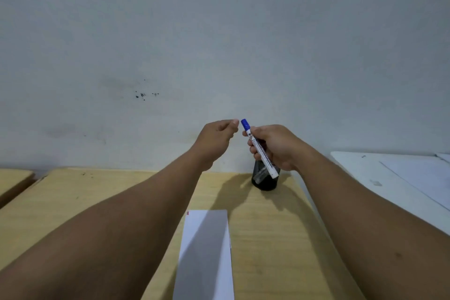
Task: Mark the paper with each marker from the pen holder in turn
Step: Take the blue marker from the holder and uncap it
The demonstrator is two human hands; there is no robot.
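Observation:
My right hand (275,146) grips a white marker with a blue cap (259,148), held up and tilted above the black mesh pen holder (264,180) at the back of the wooden desk. The cap is on. My left hand (216,139) hovers just left of the cap with its fingers curled and thumb and forefinger near each other, holding nothing. A white sheet of paper (207,251) lies on the desk in front of me, partly in shadow, with two small red marks (187,213) at its top left corner.
The wooden desk (267,238) runs to a grey wall behind. A second wooden desk edge (12,180) shows at the left. A white table with sheets of paper (401,178) stands to the right.

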